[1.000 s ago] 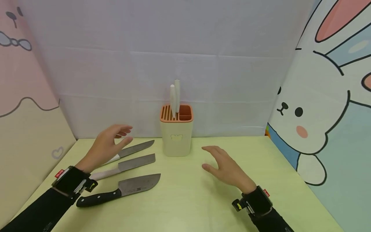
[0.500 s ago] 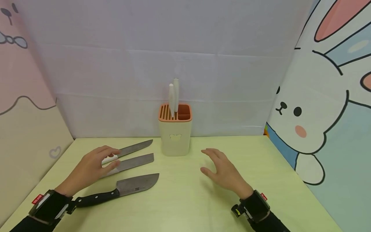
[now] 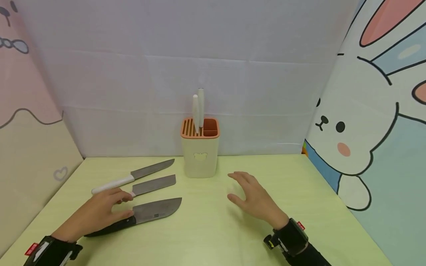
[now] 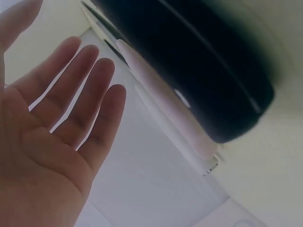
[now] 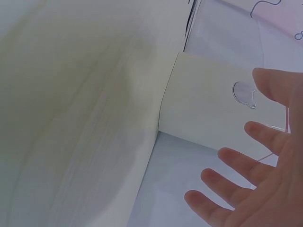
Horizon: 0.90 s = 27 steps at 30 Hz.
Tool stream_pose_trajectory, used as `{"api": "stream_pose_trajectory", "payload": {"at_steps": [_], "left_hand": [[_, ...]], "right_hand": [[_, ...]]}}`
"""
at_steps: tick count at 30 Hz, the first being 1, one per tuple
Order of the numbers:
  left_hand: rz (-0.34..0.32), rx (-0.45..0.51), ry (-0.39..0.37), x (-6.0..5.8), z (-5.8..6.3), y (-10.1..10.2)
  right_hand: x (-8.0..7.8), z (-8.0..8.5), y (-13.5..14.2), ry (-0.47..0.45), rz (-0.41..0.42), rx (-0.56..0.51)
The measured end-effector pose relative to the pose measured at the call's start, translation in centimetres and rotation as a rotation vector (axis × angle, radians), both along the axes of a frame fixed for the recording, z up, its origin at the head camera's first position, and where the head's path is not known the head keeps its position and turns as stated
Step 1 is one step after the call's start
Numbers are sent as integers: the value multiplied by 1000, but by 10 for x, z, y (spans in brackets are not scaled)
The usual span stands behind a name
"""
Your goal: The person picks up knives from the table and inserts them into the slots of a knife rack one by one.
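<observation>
In the head view, my left hand (image 3: 100, 208) hovers over the handles of two knives at the left, fingers relaxed and thumb apart. Below it lies a broad kitchen knife (image 3: 158, 210) with a black handle, partly covered by the hand. The pale pink handle of a square-ended knife (image 3: 154, 184) is mostly hidden under the fingers. Farther back lies a white-handled knife (image 3: 152, 170). The left wrist view has the palm (image 4: 52, 156) facing the camera with fingers straight, beside the black handle (image 4: 203, 71). My right hand (image 3: 254, 199) hangs over the table, holding nothing.
A cream knife holder (image 3: 200, 162) with an orange slotted top stands at the back centre. Two white handles (image 3: 195, 111) stick up from it. Behind is a white cloth wall (image 3: 133, 92); printed panels (image 3: 359, 147) flank the yellow table (image 3: 213, 229).
My left hand has come down and toward me, from above the back knife to over the black-handled knife. My right hand has barely shifted. The knives lie where they were.
</observation>
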<state>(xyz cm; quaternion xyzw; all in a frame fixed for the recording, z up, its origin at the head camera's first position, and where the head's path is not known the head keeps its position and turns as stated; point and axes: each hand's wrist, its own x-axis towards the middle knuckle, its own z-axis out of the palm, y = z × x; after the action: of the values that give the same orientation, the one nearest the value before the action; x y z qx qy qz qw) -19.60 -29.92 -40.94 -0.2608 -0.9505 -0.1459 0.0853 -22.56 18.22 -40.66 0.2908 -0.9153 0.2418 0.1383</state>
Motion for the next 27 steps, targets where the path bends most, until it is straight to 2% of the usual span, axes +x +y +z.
{"api": "stream_pose_trajectory", "payload": {"at_steps": [3, 6, 10, 18, 22, 27], "left_hand": [[12, -46, -46, 3, -2, -4], [-25, -66, -98, 5, -4, -9], [-96, -44, -136, 6, -8, -16], [-153, -22, -209, 4, -13, -17], [-166, -22, -228, 5, -13, -17], [-175, -21, -207, 6, -13, -17]], "right_hand": [[2, 1, -1, -15, 9, 8], [3, 0, -3, -27, 13, 14], [4, -3, -4, -34, 17, 26], [6, -6, -5, -14, 21, 26], [6, -6, -5, -9, 25, 25], [6, -4, -6, -17, 25, 28]]}}
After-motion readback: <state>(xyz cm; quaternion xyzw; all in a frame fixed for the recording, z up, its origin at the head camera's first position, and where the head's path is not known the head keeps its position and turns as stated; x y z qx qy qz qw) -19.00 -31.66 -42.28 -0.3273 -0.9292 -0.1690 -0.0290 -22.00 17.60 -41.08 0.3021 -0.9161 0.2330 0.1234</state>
